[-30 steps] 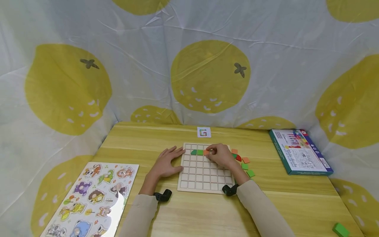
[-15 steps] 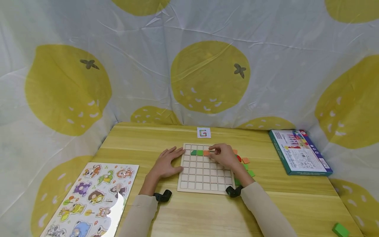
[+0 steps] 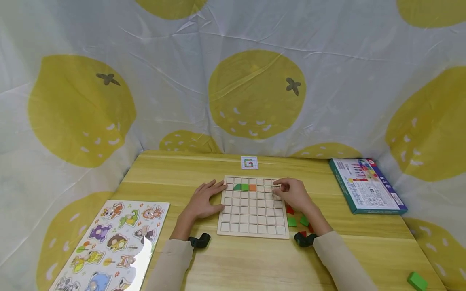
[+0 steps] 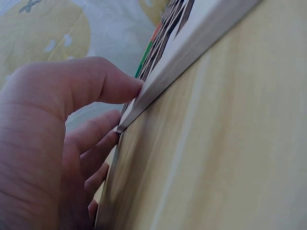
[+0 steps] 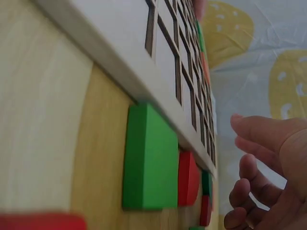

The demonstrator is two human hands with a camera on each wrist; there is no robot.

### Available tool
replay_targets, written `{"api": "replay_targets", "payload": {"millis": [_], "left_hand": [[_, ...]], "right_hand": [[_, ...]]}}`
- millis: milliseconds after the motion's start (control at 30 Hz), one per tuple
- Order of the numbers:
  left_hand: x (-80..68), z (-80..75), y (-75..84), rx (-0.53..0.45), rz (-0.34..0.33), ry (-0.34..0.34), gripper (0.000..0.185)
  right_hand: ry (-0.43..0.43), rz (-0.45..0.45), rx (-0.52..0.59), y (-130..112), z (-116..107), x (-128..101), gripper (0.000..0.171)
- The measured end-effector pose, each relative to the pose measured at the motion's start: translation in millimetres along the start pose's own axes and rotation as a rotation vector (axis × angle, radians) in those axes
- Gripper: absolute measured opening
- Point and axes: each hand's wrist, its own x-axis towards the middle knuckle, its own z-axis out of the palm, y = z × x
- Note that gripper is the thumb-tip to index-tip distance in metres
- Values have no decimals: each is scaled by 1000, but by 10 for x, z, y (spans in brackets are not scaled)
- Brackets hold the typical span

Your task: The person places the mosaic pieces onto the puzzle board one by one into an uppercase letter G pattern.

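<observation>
A wooden grid board (image 3: 271,236) lies in the middle of the table. In its upper rows sit a dark green curved piece (image 3: 237,187), a green square (image 3: 245,187) and an orange square (image 3: 253,188), side by side. My left hand (image 3: 204,200) rests at the board's left edge, thumb and fingertips touching its rim in the left wrist view. Over the board's upper right corner hovers my right hand (image 3: 295,194), thumb and forefinger apart with nothing between them. Below it, along the right edge, lie loose pieces, among them a green block (image 5: 153,163) and a red piece (image 5: 188,177).
A small card (image 3: 249,163) with a coloured G pattern lies behind the board. An animal puzzle (image 3: 132,226) is at the left, a flat box (image 3: 367,186) at the back right. One green block (image 3: 417,281) lies at the front right. A lemon-print cloth (image 3: 174,97) hangs behind.
My right hand has let go of the orange square, which stays in the row, and has moved right towards the loose pieces. The left hand has stayed at the board's edge.
</observation>
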Motion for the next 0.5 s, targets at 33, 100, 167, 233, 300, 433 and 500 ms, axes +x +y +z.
{"api": "replay_targets", "payload": {"millis": [33, 100, 167, 233, 300, 433, 500], "left_hand": [[-1, -1, -3, -4, 0, 2, 73], [-3, -5, -5, -10, 1, 2, 73], [-4, -7, -5, -13, 2, 5, 73], [-5, -8, -3, -14, 1, 9, 72], [-2, -5, -3, -14, 0, 12, 72], [8, 9, -9, -12, 0, 18, 72], [13, 14, -11, -12, 0, 21, 72]], "right_hand": [[3, 2, -8, 30, -30, -16, 28], [15, 10, -25, 92, -84, -43, 28], [20, 19, -28, 138, -134, -75, 29], [23, 23, -32, 180, -180, -102, 29], [28, 28, -38, 218, -214, -126, 29], [21, 50, -77, 284, -255, -162, 31], [13, 64, -101, 304, -266, -177, 31]]}}
